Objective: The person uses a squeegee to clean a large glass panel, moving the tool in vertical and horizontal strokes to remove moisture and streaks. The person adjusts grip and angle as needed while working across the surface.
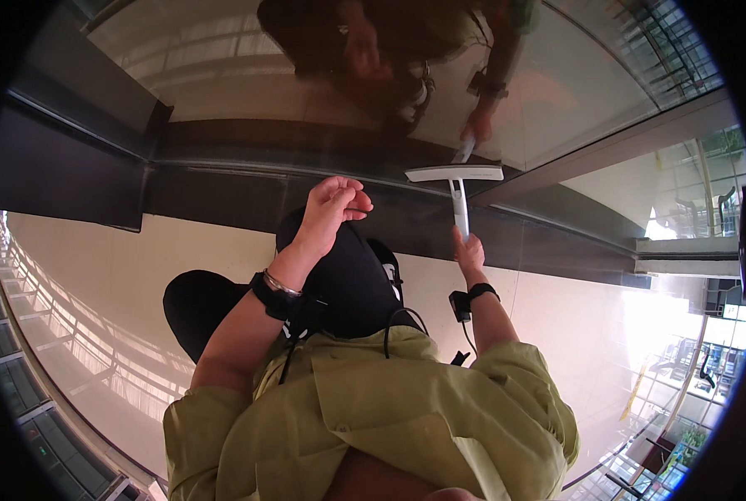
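Note:
My right hand (470, 252) grips the handle of a white squeegee (457, 194). Its wide head lies at the lower part of a dark, reflective glass panel (373, 94), close to the panel's right-hand frame. My left hand (337, 203) is raised over my bent knee with its fingers curled; nothing shows in it, and the fingers are partly apart. A dark ledge (222, 194) runs along the foot of the glass, just beyond both hands. The glass mirrors my arm and the squeegee.
Dark frame post (611, 147) stands right of the panel, with another glass pane (661, 181) past it. A dark block (66, 163) juts out at left. Pale glossy floor tiles (116, 275) lie around my crouched legs (341, 282). A cable (470, 338) hangs from the device at my right wrist.

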